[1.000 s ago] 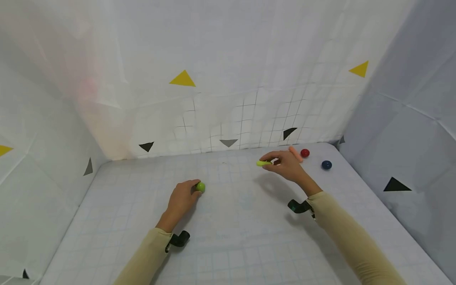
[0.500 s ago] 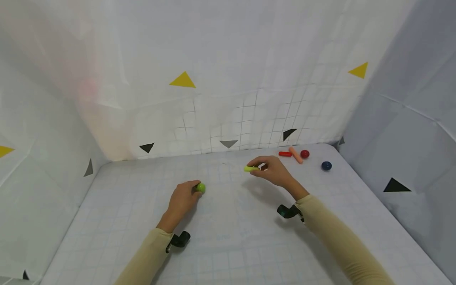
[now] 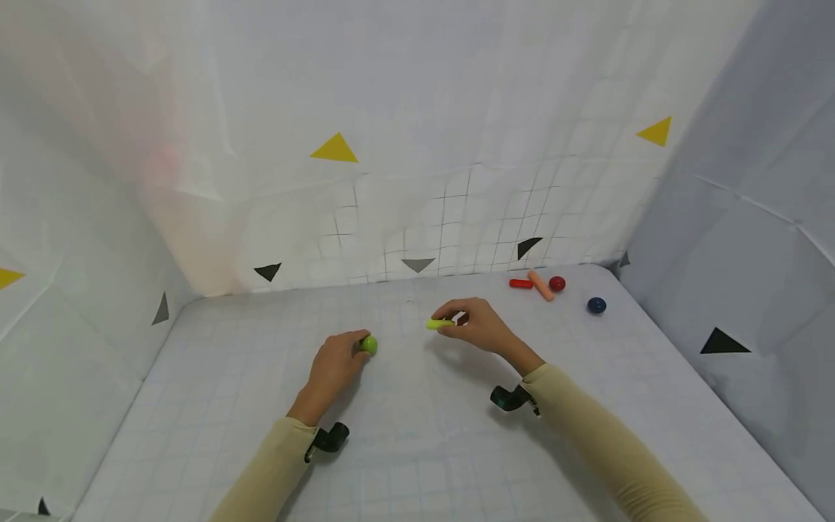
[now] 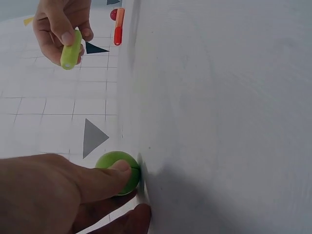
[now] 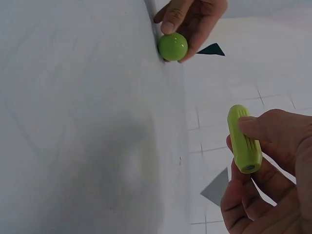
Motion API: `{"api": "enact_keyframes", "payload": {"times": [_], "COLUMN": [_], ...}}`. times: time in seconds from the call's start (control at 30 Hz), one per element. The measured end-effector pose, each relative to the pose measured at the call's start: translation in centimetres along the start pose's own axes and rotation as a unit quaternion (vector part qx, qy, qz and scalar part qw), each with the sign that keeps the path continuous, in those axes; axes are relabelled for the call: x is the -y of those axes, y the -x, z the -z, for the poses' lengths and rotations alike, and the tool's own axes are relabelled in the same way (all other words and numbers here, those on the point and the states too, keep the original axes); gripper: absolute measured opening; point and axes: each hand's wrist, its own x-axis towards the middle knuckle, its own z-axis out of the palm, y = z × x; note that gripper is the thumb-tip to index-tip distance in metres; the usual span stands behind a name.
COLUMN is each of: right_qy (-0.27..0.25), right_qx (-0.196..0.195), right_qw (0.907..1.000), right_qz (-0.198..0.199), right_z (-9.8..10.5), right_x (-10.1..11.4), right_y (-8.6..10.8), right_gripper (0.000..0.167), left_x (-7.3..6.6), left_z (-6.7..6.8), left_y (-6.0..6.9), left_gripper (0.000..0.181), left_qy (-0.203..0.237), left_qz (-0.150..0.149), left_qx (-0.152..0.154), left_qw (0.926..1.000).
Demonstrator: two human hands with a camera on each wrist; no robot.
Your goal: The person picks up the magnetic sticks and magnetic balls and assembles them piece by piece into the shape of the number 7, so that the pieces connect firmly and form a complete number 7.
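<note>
Above table [image 3: 417,442], right hand [image 3: 475,323] pinches yellow-green stick [image 5: 243,148] off surface; left hand [image 3: 334,366] grips green ball [image 5: 173,47], seemingly resting on tabletop. Best: stick level, grip firm mid-body; steady ball lightly, round shape likely rolls if released.

Green plastic-looking ball [image 5: 173,47]: smooth, glossy. Yellow-green plastic-looking rod [image 5: 241,146]: ribbed, low sheen. White grid-lined tabletop [image 3: 404,464]: smooth, matt. Far white sheet-like wall [image 3: 417,94]: creased, matt.
</note>
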Motion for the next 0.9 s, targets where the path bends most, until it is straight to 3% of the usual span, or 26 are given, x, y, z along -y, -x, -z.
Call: {"api": "enact_keyframes", "payload": {"times": [0.3, 0.9], "right_qy": [-0.008, -0.008], "right_qx": [0.015, 0.037], "right_qw": [0.9998, 0.9993], "right_qz": [0.015, 0.0], "right_z": [-1.8, -4.7], "right_x": [-0.4, 0.6], "right_y": [-0.8, -1.8], "right_gripper": [0.021, 0.02], "left_x": [-0.3, -0.3], "left_z": [0.0, -0.1], "left_y": [-0.3, -0.3], "left_gripper": [0.044, 0.044], "left_qy": [-0.013, -0.022], "left_qz": [-0.001, 0.01], "left_qx": [-0.003, 0.003], "left_qw": [0.9999, 0.9997]}}
